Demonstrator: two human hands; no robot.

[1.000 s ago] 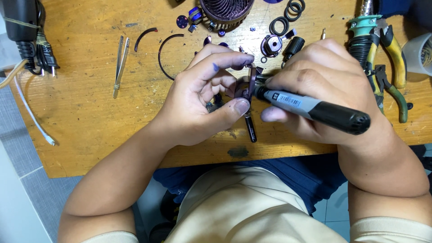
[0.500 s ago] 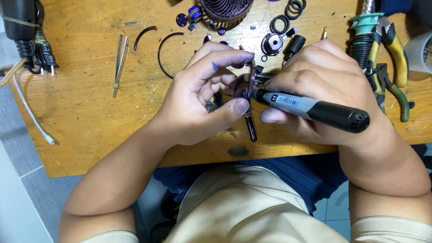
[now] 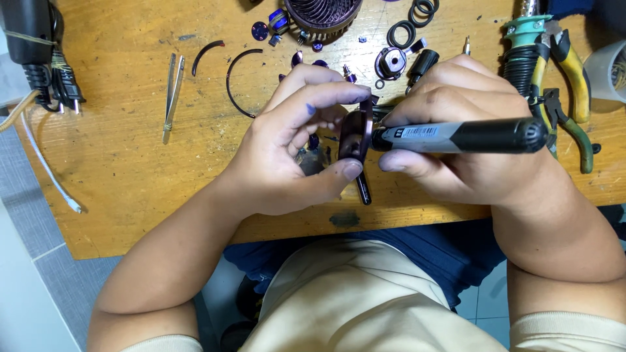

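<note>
Left hand (image 3: 287, 146) pinching dark oval part (image 3: 355, 137); right hand (image 3: 456, 143) gripping marker (image 3: 456, 135), tip touching part; disassembled pieces lying beyond grip.

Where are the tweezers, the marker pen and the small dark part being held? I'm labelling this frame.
tweezers (image 3: 172, 94), head view, mid-length of the metal arms.
marker pen (image 3: 456, 136), head view, barrel in the right hand.
small dark part (image 3: 355, 137), head view, flat face, pinched by the left hand.
</note>
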